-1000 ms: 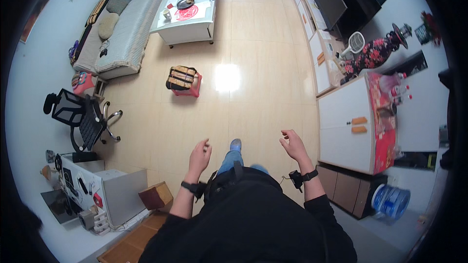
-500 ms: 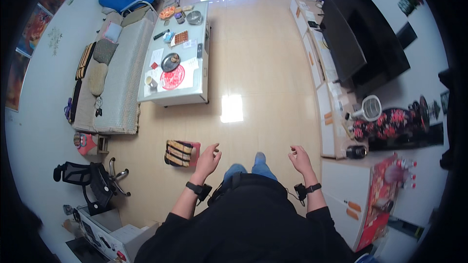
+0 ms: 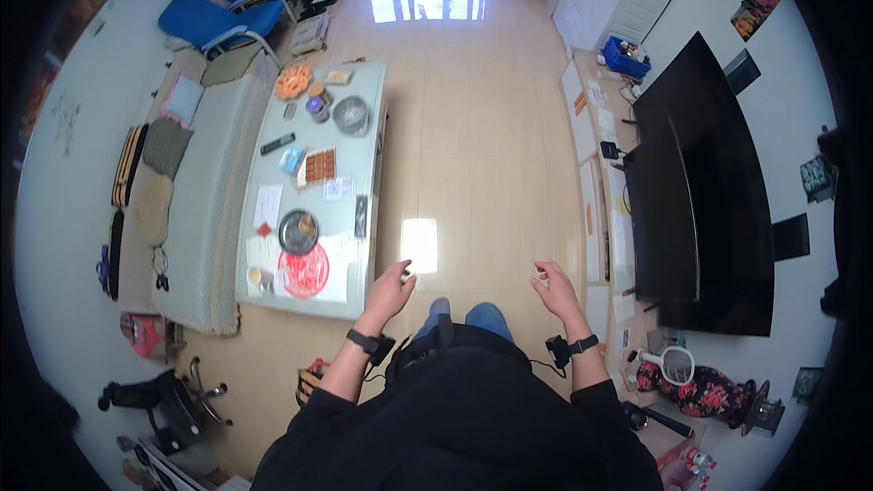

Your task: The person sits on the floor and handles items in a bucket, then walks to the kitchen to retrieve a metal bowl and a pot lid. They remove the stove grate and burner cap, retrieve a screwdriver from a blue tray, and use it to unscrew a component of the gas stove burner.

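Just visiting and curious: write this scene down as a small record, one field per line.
Left hand: nothing visible in it, fingers loosely bent, nearest the table
Right hand: nothing visible in it, fingers bent, nearest the low cabinet
On table: dark round tray, metal bowl, orange dish, among others
Left side: sofa with cushions
Right side: large black screen

Readable text, brands, numbers or signs: none. Desk (image 3: 364,164), items with possible print: one white sheet (image 3: 267,204), any writing too small to read; one pale slip (image 3: 338,187), marks unreadable; one round red-and-white piece (image 3: 303,270), any lettering indistinct; one purple-lidded jar (image 3: 316,107), any label unreadable.
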`<state>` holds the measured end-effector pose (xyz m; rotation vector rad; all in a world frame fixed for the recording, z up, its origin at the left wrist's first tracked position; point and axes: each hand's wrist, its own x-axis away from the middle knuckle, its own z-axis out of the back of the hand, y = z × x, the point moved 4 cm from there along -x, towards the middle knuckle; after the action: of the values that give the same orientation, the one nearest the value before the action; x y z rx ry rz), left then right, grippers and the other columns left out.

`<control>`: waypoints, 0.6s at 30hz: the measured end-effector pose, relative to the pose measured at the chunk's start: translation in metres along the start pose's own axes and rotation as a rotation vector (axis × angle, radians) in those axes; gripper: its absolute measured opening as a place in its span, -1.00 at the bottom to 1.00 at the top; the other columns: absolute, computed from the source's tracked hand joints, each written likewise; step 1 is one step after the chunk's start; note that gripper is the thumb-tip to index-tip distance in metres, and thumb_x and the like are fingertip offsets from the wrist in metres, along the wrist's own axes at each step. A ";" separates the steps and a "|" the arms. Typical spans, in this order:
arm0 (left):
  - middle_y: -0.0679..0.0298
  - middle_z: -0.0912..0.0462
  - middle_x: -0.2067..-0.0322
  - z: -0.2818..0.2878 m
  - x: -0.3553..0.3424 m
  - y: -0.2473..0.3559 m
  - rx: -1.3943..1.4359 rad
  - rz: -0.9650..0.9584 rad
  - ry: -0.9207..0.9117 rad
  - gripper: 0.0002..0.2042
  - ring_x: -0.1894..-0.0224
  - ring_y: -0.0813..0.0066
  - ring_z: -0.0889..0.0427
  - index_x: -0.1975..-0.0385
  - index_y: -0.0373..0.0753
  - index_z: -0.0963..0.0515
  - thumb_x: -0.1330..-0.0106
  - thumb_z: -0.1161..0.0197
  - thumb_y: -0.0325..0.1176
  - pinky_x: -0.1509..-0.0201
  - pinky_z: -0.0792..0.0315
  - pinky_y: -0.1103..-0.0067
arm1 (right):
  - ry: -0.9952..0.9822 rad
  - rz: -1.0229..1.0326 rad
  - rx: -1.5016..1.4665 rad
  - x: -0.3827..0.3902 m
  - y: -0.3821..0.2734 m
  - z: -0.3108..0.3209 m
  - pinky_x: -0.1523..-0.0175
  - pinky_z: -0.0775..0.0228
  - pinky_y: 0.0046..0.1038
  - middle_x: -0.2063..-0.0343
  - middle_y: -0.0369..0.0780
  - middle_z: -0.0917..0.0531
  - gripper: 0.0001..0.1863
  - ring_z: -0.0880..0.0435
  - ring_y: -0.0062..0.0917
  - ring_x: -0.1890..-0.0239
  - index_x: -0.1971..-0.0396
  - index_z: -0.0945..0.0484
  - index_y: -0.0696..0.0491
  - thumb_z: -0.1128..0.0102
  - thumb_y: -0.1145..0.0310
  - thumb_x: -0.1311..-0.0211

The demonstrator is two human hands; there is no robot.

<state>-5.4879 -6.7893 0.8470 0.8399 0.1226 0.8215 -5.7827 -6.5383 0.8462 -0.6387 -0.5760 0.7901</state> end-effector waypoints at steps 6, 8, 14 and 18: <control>0.13 -0.63 0.10 0.048 -0.264 0.100 0.050 -0.175 -0.022 -0.62 0.22 0.20 -0.68 -0.12 -0.26 -0.44 -0.35 -0.17 -0.26 0.11 -0.53 0.37 | 0.049 -0.086 -0.043 -0.180 0.038 0.049 -0.03 -0.48 -0.33 0.06 -0.08 -0.57 -0.60 -0.63 -0.27 0.10 -0.04 -0.47 0.17 -0.25 0.38 -0.20; 0.13 -0.62 0.09 0.053 -0.340 0.105 0.011 -0.124 -0.029 -0.62 0.20 0.20 -0.68 -0.12 -0.25 -0.45 -0.36 -0.18 -0.25 0.11 -0.53 0.37 | 0.032 -0.123 -0.077 -0.253 0.055 0.062 -0.02 -0.49 -0.33 0.06 -0.07 -0.57 -0.60 -0.63 -0.27 0.11 -0.03 -0.47 0.17 -0.24 0.38 -0.21; 0.08 -0.64 0.14 0.083 -0.502 0.082 0.002 0.043 0.020 -0.62 0.21 0.17 -0.68 -0.11 -0.24 -0.46 -0.33 -0.19 -0.25 0.10 -0.53 0.35 | -0.028 -0.024 -0.051 -0.517 0.029 0.120 -0.02 -0.51 -0.31 0.04 -0.06 -0.55 -0.60 -0.65 -0.23 0.09 -0.05 -0.46 0.16 -0.23 0.39 -0.22; 0.08 -0.65 0.15 0.114 -0.598 0.052 0.039 0.200 0.106 -0.63 0.21 0.14 -0.68 -0.09 -0.26 -0.47 -0.32 -0.18 -0.26 0.10 -0.54 0.35 | -0.097 0.112 -0.050 -0.706 -0.038 0.156 -0.04 -0.50 -0.30 0.03 -0.07 -0.55 -0.60 -0.65 -0.22 0.06 -0.05 -0.46 0.15 -0.22 0.38 -0.22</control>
<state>-5.8871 -7.2512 0.8352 0.8542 0.1503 1.0548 -6.2769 -7.0673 0.8162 -0.6857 -0.6547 0.9175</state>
